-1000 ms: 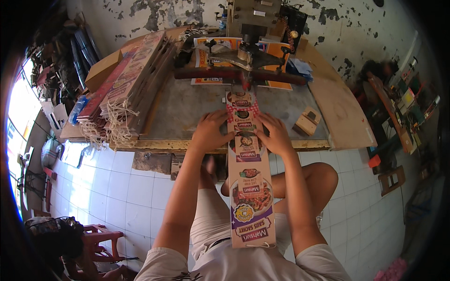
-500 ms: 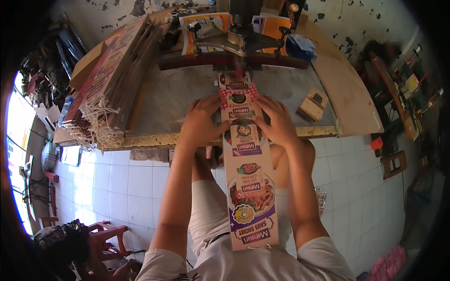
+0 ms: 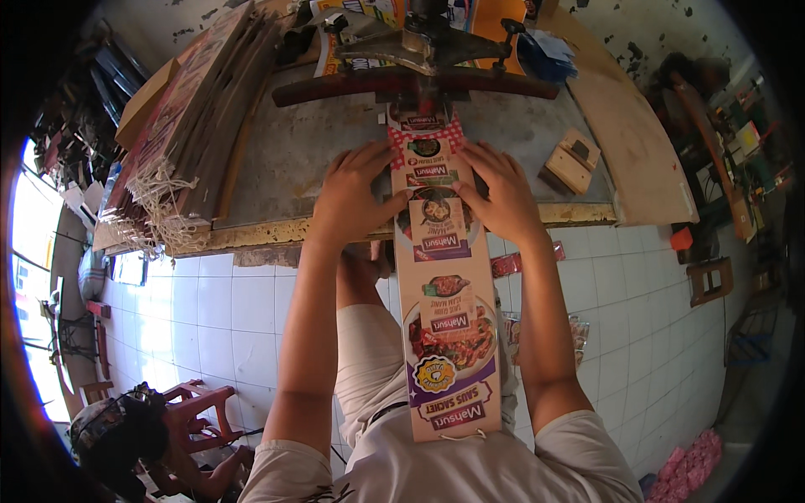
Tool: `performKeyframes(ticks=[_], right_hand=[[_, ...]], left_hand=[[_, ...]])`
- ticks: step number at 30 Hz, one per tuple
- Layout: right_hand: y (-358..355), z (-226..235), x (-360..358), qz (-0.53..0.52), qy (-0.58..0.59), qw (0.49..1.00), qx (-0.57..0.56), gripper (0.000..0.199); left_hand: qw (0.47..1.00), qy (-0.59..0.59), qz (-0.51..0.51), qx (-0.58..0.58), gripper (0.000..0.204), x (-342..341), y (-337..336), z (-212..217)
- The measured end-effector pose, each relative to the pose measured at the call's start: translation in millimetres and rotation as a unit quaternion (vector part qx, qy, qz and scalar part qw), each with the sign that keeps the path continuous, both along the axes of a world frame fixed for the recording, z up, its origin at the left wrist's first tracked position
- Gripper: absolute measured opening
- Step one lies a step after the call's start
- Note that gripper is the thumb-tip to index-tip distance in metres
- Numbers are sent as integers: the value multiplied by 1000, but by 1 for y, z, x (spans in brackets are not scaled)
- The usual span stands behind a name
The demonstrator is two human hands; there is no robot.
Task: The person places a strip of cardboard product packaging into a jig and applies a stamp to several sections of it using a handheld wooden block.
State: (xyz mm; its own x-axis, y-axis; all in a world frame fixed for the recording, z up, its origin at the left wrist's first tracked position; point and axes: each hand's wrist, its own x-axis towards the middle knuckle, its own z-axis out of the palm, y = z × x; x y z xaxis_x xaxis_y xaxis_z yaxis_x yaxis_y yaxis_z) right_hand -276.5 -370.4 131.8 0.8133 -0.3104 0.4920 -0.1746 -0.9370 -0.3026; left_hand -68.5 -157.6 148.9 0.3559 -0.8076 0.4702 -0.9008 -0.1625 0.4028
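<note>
I am looking at a long printed cardboard strip (image 3: 440,277), a flat panel with food pictures on it, running from the person's lap at six o'clock up onto the worktable (image 3: 319,142), where its far end is sliding under the red bar of a press-like tool (image 3: 419,80) at twelve o'clock. I am judging it as light and fairly stiff along its length, but thin enough to crease or buckle if pushed from the near end, and its glossy face is probably a little slippery. The sensible hold is where the hands are already working: on the long edges near the table rim, palms down.

The left hand (image 3: 352,197) is lying at nine o'clock of the strip, fingers spread and pressing flat against its left edge. The right hand (image 3: 495,193) is mirroring it at three o'clock, fingers spread over the right edge. Neither hand is pinching; both are pressing the strip onto the table.

Further out, a tall stack of folded cardboard bags with string handles (image 3: 193,142) is leaning at ten o'clock. A small wooden block (image 3: 570,159) is sitting at two o'clock, just beside a wooden board (image 3: 629,142). Below the table, white floor tiles (image 3: 210,310) are showing, and a red plastic stool (image 3: 197,407) is standing at seven o'clock.
</note>
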Motion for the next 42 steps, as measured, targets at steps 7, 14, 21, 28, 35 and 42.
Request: performKeyframes(ticks=[7,14,21,28,35,42], right_hand=[[4,6,0,-1,15,1000,17,56],[2,4,-1,-7,18,1000,20,56],[3,4,-1,-8,23,999,24,57],[3,5,-2,-12,28,999,21,59],[4,5,-1,-11,29,999,25,58],[5,7,-1,-13,33,999,31,58]], left_hand=[[1000,13,7,6,71,0,0,0],[1000,3,10,9,69,-3,0,3],[1000,2,6,5,69,-2,0,3],[1000,0,1,-1,69,-1,-1,2],[1000,-4,6,4,70,0,0,-1],[1000,-1,1,4,71,0,0,1]])
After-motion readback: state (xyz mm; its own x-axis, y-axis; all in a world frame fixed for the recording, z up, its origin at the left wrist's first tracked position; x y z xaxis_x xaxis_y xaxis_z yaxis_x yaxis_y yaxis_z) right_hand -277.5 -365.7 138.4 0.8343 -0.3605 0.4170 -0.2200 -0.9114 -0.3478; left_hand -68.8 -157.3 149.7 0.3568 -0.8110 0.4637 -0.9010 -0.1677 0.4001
